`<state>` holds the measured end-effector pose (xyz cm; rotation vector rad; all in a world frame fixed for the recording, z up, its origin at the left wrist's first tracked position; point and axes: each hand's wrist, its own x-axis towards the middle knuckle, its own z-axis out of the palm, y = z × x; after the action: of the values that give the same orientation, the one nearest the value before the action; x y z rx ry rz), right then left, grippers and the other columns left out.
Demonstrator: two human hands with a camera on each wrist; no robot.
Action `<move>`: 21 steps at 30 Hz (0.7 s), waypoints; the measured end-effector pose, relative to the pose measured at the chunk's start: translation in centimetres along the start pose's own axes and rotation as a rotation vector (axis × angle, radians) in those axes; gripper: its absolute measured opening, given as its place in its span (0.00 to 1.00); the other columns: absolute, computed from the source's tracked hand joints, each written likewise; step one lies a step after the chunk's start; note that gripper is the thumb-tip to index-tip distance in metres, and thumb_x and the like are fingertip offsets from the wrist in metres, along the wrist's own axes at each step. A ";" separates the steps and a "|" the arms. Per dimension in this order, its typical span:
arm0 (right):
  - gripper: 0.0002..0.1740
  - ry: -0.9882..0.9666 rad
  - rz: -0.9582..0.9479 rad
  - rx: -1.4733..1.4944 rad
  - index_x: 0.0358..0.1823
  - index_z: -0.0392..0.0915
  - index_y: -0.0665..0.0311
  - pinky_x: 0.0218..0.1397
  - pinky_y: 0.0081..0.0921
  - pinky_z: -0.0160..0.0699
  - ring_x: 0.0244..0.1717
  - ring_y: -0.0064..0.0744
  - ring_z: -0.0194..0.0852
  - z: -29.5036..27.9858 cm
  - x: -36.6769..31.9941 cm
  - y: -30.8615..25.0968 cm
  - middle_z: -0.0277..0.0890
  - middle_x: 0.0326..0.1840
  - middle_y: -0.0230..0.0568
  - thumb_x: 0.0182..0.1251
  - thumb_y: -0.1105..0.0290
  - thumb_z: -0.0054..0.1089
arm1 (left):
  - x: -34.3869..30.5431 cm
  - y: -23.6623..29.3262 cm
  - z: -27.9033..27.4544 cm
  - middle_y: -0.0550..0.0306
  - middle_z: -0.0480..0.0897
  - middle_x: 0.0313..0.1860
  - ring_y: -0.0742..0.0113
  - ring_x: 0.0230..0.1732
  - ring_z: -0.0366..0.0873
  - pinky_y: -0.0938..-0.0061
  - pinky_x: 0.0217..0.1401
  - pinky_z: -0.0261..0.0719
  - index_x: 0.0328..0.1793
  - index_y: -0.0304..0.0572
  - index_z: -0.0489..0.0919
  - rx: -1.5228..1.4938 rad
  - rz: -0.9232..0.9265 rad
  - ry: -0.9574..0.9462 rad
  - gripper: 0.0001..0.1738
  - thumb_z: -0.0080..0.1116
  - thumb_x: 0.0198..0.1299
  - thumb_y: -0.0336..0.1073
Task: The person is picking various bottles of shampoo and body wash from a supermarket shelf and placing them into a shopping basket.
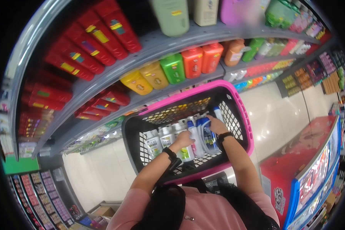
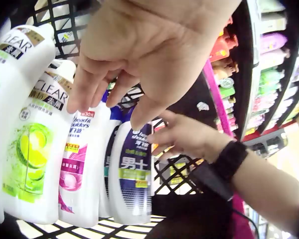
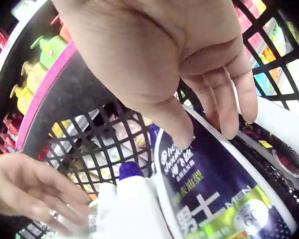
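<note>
A black mesh basket [image 1: 241, 107] with a pink rim holds a row of upright shampoo bottles. My right hand [image 1: 217, 125] grips the upper part of a dark blue men's shampoo bottle [image 3: 204, 164], thumb on its front label and fingers over its far edge. Over the middle of the row, my left hand [image 1: 183, 138] reaches down with loosely bent fingers, closest to a white shampoo bottle with a pink label [image 2: 79, 164]. White bottles with green fruit labels [image 2: 35, 149] stand on that hand's other side. The palm hides some of the bottle tops in the left wrist view.
Shelves of red bottles [image 1: 103, 36] and yellow, green and orange pump bottles [image 1: 174, 68] curve along the basket's far side. A red display case [image 1: 295, 153] stands at the right. Pale tiled floor [image 1: 99, 165] shows on both sides of the basket.
</note>
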<state>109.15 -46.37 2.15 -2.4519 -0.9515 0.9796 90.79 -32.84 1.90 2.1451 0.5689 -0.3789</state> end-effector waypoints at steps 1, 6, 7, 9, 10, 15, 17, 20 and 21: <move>0.38 0.013 0.012 0.012 0.66 0.63 0.52 0.52 0.40 0.75 0.48 0.52 0.77 0.3 -0.3 0.1 0.78 0.46 0.54 0.50 0.74 0.63 | -0.8 0.1 -0.6 0.43 0.81 0.46 0.51 0.48 0.79 0.64 0.51 0.76 0.49 0.34 0.77 -0.007 0.030 0.009 0.27 0.68 0.48 0.46; 0.47 0.024 0.065 -0.089 0.69 0.58 0.50 0.52 0.41 0.75 0.49 0.54 0.77 1.2 -1.2 -0.6 0.79 0.45 0.53 0.43 0.71 0.70 | -9.0 2.0 -6.1 0.49 0.82 0.42 0.59 0.43 0.81 0.68 0.46 0.79 0.51 0.38 0.76 -0.223 0.092 -0.060 0.22 0.65 0.54 0.43; 0.48 -0.004 0.094 -0.071 0.69 0.58 0.51 0.52 0.41 0.75 0.49 0.53 0.77 0.6 -1.8 -1.4 0.79 0.45 0.54 0.43 0.70 0.71 | -10.9 1.6 -6.9 0.49 0.82 0.42 0.59 0.43 0.81 0.68 0.46 0.79 0.51 0.38 0.76 -0.222 0.085 -0.034 0.22 0.65 0.54 0.43; 0.45 0.005 0.006 -0.020 0.68 0.61 0.55 0.51 0.40 0.75 0.49 0.53 0.77 0.1 -2.8 -2.5 0.79 0.44 0.54 0.44 0.69 0.71 | -14.7 0.6 -8.6 0.50 0.82 0.41 0.61 0.42 0.81 0.70 0.45 0.80 0.52 0.39 0.76 -0.167 0.168 0.061 0.21 0.64 0.56 0.41; 0.39 0.038 -0.052 -0.035 0.63 0.66 0.57 0.50 0.42 0.75 0.48 0.53 0.77 0.4 -3.5 -3.2 0.79 0.44 0.52 0.46 0.64 0.70 | -17.1 0.1 -9.6 0.50 0.82 0.41 0.61 0.42 0.81 0.70 0.45 0.80 0.52 0.39 0.76 -0.163 0.162 0.084 0.21 0.64 0.56 0.41; 0.27 0.061 -0.209 0.124 0.51 0.76 0.66 0.36 0.32 0.76 0.32 0.40 0.79 0.1 -8.5 -8.9 0.79 0.29 0.47 0.48 0.65 0.71 | -27.6 -6.4 -11.5 0.50 0.82 0.40 0.59 0.41 0.81 0.69 0.44 0.79 0.51 0.38 0.77 -0.420 -0.045 0.295 0.22 0.66 0.54 0.41; 0.25 0.078 -0.173 0.172 0.49 0.76 0.66 0.36 0.32 0.76 0.31 0.39 0.79 0.4 -10.8 -12.3 0.79 0.28 0.46 0.49 0.65 0.71 | -31.3 -9.1 -12.0 0.50 0.82 0.40 0.60 0.41 0.81 0.69 0.44 0.80 0.51 0.38 0.77 -0.367 -0.065 0.332 0.22 0.66 0.54 0.42; 0.24 0.123 -0.213 0.112 0.49 0.76 0.66 0.35 0.31 0.77 0.30 0.39 0.80 3.1 -12.7 -17.2 0.79 0.27 0.46 0.50 0.65 0.71 | -36.1 -13.7 -12.1 0.50 0.83 0.40 0.60 0.41 0.81 0.69 0.44 0.80 0.51 0.39 0.77 -0.312 -0.077 0.377 0.21 0.65 0.55 0.42; 0.24 0.114 -0.233 0.093 0.49 0.76 0.67 0.35 0.31 0.77 0.31 0.39 0.80 4.4 -13.4 -19.2 0.80 0.28 0.47 0.51 0.65 0.71 | -37.9 -15.0 -12.4 0.51 0.83 0.40 0.60 0.41 0.81 0.69 0.44 0.80 0.51 0.39 0.77 -0.310 -0.068 0.383 0.21 0.65 0.55 0.42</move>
<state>89.98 -41.58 15.45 -2.2338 -1.0965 0.7784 51.51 -24.82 16.39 1.9062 0.8583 0.0881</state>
